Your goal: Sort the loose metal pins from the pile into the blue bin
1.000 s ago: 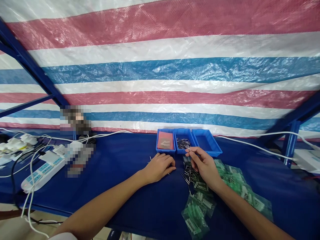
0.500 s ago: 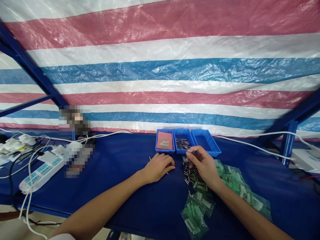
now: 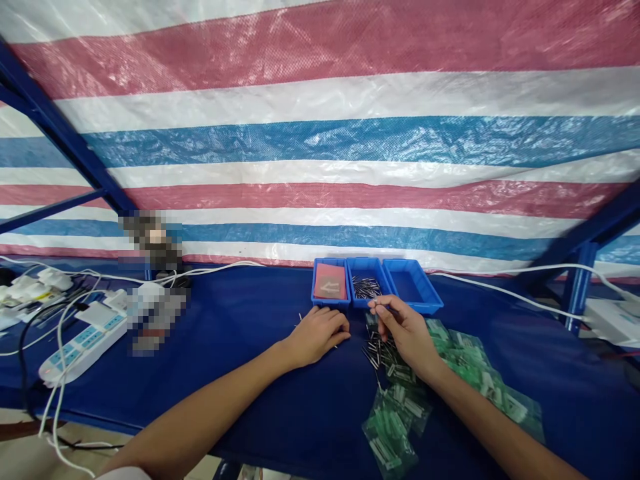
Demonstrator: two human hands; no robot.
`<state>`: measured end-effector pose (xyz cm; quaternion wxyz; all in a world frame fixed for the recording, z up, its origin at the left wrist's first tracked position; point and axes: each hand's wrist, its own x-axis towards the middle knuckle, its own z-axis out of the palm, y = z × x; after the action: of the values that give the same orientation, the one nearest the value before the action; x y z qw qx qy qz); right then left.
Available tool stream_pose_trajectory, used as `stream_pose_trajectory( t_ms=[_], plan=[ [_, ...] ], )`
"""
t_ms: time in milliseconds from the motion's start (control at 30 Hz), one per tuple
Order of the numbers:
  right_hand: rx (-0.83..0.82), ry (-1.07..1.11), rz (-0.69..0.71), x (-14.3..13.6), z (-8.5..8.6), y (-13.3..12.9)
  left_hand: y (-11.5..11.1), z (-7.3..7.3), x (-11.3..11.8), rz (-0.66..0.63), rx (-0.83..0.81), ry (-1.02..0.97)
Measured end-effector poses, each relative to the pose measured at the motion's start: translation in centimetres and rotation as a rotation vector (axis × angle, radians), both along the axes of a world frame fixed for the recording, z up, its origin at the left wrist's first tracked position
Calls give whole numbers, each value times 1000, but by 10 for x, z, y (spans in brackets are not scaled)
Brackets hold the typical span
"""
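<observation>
My left hand (image 3: 320, 335) rests on the blue tabletop with its fingers curled down. A thin pale tip (image 3: 301, 316) shows beyond its knuckles; whatever lies under the palm is hidden. My right hand (image 3: 403, 330) is closed in a pinch just in front of the middle blue bin (image 3: 367, 304). A tiny pale thing sits at its fingertips, too small to name. Below that hand lies a loose pile of thin dark metal rods (image 3: 373, 353). Similar rods (image 3: 367, 287) fill part of the middle bin. Green-and-clear packets (image 3: 387, 430) lie nearby.
The left bin (image 3: 331, 301) holds a pinkish packet (image 3: 330, 283); the right bin (image 3: 415, 303) stands beside the middle one. More green packets (image 3: 470, 363) spread to the right. A white power strip (image 3: 83, 347) and cables occupy the left, and a striped tarp (image 3: 320, 143) hangs behind.
My right hand has shifted very slightly, its pinched fingertips moving a little left. My left hand keeps its place.
</observation>
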<state>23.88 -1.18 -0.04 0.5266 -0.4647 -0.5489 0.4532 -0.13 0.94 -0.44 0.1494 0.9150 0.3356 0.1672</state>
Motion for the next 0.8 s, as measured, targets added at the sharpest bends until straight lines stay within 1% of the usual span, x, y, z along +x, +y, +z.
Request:
stream_pose_trajectory(
  t_ms=[433, 700, 800],
  plan=[
    [14, -5, -26, 1, -2, 0, 0, 2, 0, 0, -3, 0],
    [34, -17, -79, 2, 2, 0, -1, 2, 0, 2, -1, 0],
    [45, -26, -77, 3, 2, 1, -1, 3, 0, -1, 3, 5]
  ],
)
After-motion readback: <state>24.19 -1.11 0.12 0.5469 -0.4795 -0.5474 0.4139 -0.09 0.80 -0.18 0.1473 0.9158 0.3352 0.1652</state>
